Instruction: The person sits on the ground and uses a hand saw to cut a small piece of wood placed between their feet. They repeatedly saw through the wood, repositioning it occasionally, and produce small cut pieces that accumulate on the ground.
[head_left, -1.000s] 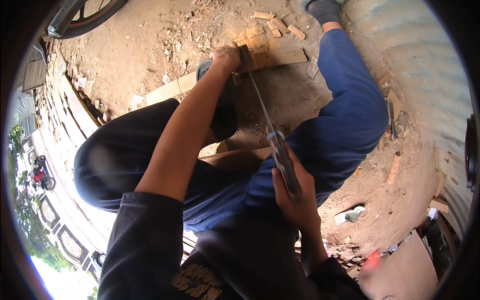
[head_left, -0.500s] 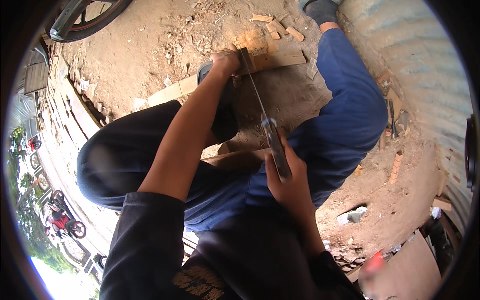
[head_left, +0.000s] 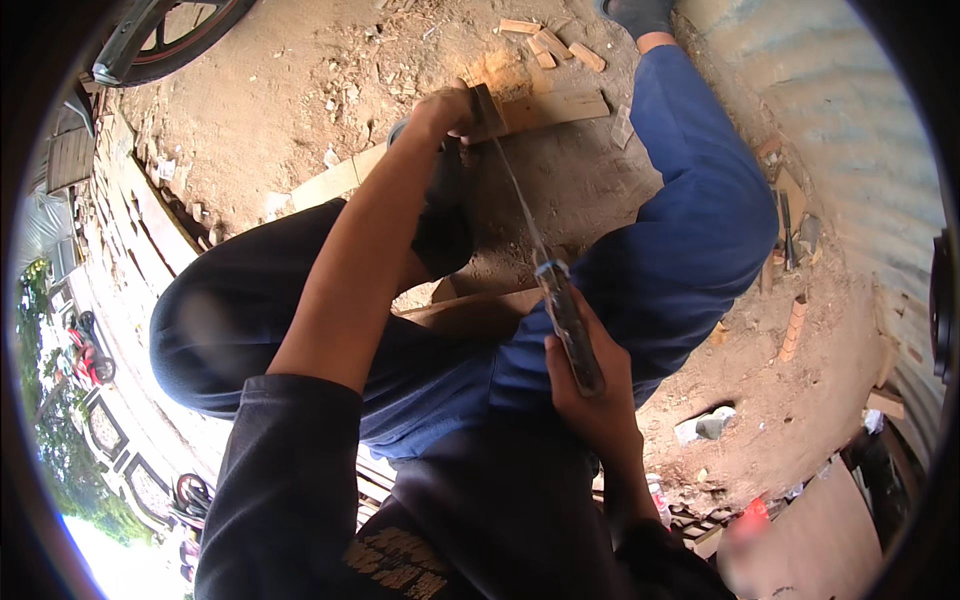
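My right hand point(head_left: 597, 385) is wrapped around the dark handle of a handsaw point(head_left: 570, 335). Its thin blade, seen nearly edge-on, runs up and away toward a small dark wooden block point(head_left: 487, 110). My left hand point(head_left: 447, 108) is closed at the left side of that block, its fingers partly hidden. Under and beside the block lies a long pale wooden plank point(head_left: 557, 110), which stretches left past my left forearm. The exact spot where the blade meets the wood is hard to make out.
Orange sawdust point(head_left: 503, 72) and several wood offcuts point(head_left: 550, 42) lie on the dirt beyond the plank. A wheel point(head_left: 175, 45) stands at the upper left, a corrugated metal wall point(head_left: 830, 130) at the right. Both my legs flank the work. Motorbikes show at far left.
My right hand has drawn the saw back toward my body and slightly right. My left hand and the block sit slightly farther up and left in view.
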